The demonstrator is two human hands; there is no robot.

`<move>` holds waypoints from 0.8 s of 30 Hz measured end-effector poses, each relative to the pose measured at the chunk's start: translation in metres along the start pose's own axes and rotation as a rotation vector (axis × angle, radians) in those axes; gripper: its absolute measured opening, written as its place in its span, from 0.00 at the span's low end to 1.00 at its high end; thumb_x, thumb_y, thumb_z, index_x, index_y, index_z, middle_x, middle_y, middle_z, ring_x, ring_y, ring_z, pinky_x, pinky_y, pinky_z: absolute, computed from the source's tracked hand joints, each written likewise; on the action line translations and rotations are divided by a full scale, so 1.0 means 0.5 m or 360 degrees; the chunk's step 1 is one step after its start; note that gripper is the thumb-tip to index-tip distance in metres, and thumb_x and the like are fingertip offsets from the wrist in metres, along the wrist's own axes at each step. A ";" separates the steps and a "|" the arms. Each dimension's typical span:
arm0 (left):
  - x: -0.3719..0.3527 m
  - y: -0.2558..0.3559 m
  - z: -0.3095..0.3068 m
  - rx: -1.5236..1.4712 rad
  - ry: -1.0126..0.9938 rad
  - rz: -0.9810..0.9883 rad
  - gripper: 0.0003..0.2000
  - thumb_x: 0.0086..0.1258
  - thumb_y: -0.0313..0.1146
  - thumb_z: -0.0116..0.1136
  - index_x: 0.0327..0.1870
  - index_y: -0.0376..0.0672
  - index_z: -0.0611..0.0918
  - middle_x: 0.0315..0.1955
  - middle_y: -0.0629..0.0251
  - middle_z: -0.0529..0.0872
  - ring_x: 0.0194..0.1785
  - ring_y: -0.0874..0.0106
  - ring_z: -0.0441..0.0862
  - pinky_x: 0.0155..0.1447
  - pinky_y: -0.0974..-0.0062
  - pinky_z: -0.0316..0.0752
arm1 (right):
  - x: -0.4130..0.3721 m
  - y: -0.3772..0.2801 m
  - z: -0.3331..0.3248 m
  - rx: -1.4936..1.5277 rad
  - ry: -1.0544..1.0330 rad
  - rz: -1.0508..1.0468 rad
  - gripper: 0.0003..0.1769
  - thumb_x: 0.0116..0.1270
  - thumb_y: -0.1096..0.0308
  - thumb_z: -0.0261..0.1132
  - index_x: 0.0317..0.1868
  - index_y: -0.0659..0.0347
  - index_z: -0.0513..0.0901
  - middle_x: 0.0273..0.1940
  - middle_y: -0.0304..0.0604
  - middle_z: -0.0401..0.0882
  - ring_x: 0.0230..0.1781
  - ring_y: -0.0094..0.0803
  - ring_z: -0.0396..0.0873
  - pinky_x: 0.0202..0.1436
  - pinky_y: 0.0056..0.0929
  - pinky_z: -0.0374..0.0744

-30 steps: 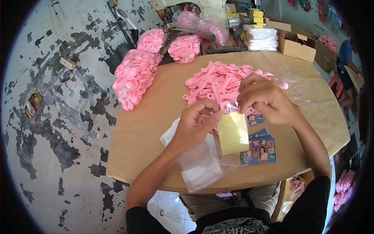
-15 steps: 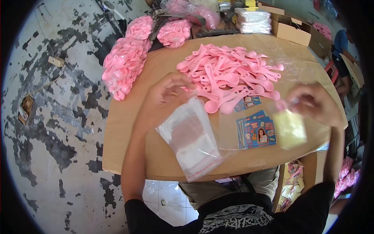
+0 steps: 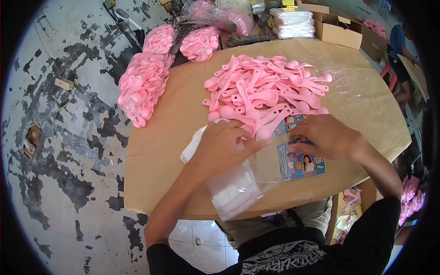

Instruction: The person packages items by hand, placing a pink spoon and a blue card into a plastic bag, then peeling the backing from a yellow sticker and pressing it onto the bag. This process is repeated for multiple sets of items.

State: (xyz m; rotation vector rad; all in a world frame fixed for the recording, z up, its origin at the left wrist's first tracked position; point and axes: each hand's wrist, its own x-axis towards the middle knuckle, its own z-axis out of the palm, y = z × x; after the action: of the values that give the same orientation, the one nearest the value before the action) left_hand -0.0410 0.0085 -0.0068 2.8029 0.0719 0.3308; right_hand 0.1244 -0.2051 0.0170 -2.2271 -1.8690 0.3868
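My left hand [image 3: 231, 145] rests over the stack of clear plastic bags [image 3: 234, 188], its fingers bent in a pinch beside the pink spoons. A bit of pink shows between thumb and forefinger; I cannot tell what it belongs to. Over the printed blue cards [image 3: 306, 166], my right hand [image 3: 323, 136] reaches in from the right with thumb and fingers apart, fingertips right at the top of the stack. A heap of pink plastic measuring spoons [image 3: 263, 87] lies just beyond both hands.
Bags full of pink spoons [image 3: 145, 85] stand at the table's left edge. Behind the table are a stack of white packets [image 3: 293, 23] and an open cardboard box [image 3: 339, 33]. A box of yellowish packets [image 3: 349, 215] sits below at right. Another person [image 3: 401, 55] is far right.
My right hand has moved left to the cards, and the yellowish packet it held is out of sight. My left hand has come down and right, from the spoon heap to over the bags.
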 end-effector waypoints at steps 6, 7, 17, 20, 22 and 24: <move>0.048 0.037 0.007 -0.0060 -0.0096 -0.0144 0.19 0.64 0.48 0.62 0.30 0.37 0.84 0.25 0.60 0.84 0.31 0.64 0.80 0.38 0.68 0.70 | 0.045 0.024 0.038 0.0369 0.0035 -0.0085 0.22 0.64 0.50 0.65 0.46 0.61 0.82 0.39 0.49 0.81 0.46 0.43 0.78 0.50 0.40 0.75; 0.050 0.038 0.000 -0.0186 -0.0095 -0.0149 0.18 0.65 0.47 0.60 0.33 0.37 0.84 0.27 0.59 0.84 0.32 0.65 0.82 0.38 0.68 0.72 | 0.036 0.036 0.042 0.0333 0.0138 -0.0216 0.21 0.64 0.51 0.66 0.46 0.61 0.82 0.38 0.49 0.81 0.45 0.43 0.79 0.50 0.40 0.75; 0.086 0.056 -0.004 -0.2334 -0.0031 -0.0628 0.17 0.79 0.40 0.43 0.58 0.37 0.71 0.49 0.54 0.82 0.48 0.58 0.85 0.51 0.61 0.83 | 0.008 0.079 0.030 0.0791 0.0268 -0.0186 0.11 0.64 0.64 0.68 0.39 0.63 0.82 0.29 0.45 0.81 0.29 0.37 0.80 0.35 0.33 0.77; 0.087 0.054 0.024 -0.2269 0.0107 -0.0663 0.18 0.80 0.42 0.41 0.59 0.37 0.69 0.51 0.51 0.82 0.50 0.56 0.85 0.51 0.61 0.83 | 0.010 0.082 0.030 0.0825 0.0501 -0.0124 0.10 0.69 0.64 0.64 0.39 0.65 0.81 0.25 0.44 0.81 0.24 0.32 0.79 0.30 0.31 0.76; 0.079 0.039 0.028 -0.2434 0.0185 -0.0607 0.17 0.79 0.42 0.42 0.59 0.39 0.68 0.53 0.51 0.81 0.50 0.56 0.84 0.52 0.61 0.83 | 0.015 0.078 0.033 0.0934 0.0647 -0.0071 0.11 0.72 0.64 0.61 0.40 0.65 0.81 0.23 0.43 0.79 0.22 0.28 0.77 0.28 0.30 0.76; 0.073 0.020 0.011 -0.2677 0.0203 -0.0425 0.15 0.79 0.40 0.44 0.58 0.41 0.68 0.54 0.53 0.81 0.51 0.57 0.85 0.55 0.61 0.82 | 0.025 0.074 0.032 0.1134 0.0772 0.0028 0.12 0.74 0.64 0.58 0.41 0.65 0.80 0.21 0.41 0.76 0.21 0.23 0.76 0.27 0.29 0.76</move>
State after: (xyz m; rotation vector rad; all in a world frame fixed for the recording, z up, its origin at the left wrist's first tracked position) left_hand -0.0042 0.0007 -0.0007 1.0914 0.1165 0.2769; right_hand 0.1556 -0.1995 -0.0111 -1.6576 -1.2066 0.3893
